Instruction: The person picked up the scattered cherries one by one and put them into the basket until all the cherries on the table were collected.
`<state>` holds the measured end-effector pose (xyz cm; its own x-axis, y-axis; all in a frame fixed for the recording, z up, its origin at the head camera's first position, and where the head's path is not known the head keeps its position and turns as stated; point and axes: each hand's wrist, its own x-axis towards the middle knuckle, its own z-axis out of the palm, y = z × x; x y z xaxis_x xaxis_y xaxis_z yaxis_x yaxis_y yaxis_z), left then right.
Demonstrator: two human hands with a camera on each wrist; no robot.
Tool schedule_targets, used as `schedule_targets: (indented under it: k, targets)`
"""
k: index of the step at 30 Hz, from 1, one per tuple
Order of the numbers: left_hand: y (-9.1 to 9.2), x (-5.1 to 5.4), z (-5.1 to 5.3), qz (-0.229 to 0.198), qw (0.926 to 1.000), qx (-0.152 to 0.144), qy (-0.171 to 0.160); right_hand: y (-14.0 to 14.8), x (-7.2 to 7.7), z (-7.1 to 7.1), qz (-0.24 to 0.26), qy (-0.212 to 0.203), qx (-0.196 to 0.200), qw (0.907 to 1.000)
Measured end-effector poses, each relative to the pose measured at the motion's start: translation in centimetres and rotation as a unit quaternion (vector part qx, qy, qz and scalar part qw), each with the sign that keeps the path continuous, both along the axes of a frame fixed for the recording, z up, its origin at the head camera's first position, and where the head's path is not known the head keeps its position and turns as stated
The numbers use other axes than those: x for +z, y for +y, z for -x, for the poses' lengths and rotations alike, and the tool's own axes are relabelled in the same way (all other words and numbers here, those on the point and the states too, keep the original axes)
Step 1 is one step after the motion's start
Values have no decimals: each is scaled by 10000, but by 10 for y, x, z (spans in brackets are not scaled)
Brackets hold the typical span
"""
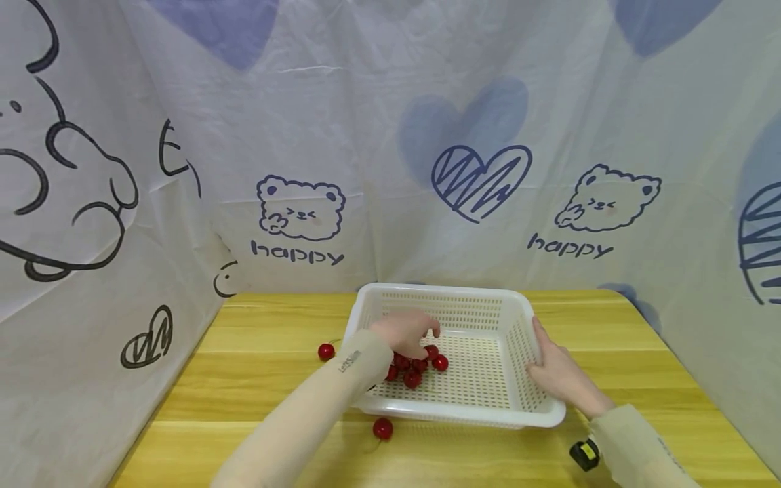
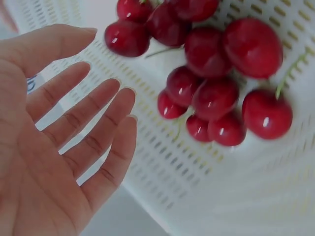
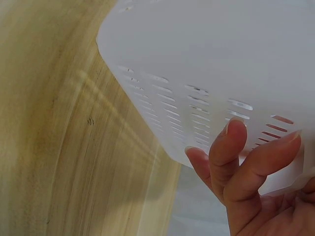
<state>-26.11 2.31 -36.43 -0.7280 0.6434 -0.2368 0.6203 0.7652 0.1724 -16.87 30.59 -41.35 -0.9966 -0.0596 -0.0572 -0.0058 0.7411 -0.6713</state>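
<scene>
A white plastic basket (image 1: 454,412) with slotted walls and floor stands on the wooden table. Several dark red cherries (image 1: 412,379) lie heaped in its left part, a few with green stems. Over this heap is my left hand (image 1: 405,332). In the left wrist view the left hand (image 2: 74,132) has its fingers spread and relaxed beside the cherries (image 2: 253,47), holding none. My right hand (image 1: 564,376) grips the basket's right side at the rim. Seen from the right wrist, the bent fingers of the right hand (image 3: 241,177) are at the outer wall (image 3: 172,39).
One loose cherry (image 1: 326,351) lies on the table left of the basket, another cherry (image 1: 382,428) in front of it. A small black object (image 1: 586,454) with a yellow label is by the right wrist. A printed cloth (image 1: 390,149) hangs behind the table (image 1: 262,386).
</scene>
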Motion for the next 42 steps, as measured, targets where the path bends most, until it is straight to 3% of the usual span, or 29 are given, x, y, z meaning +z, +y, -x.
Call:
schedule_targets:
  k: [6, 16, 31, 42]
  targets:
    - [-20, 24, -2, -165, 9997, 67, 172, 1, -2, 1, 97, -37, 30, 9999]
    - [-70, 49, -10, -506, 9965, 189, 631, 1, -2, 1, 68, -85, 39, 9999]
    - [-141, 43, -35, -1039, 9818, 465, 1521, 1, -2, 1, 102, -104, 68, 9999]
    - [-177, 36, -56, -924, 9797, 742, 1619, 2, -2, 2, -189, 71, 109, 9997]
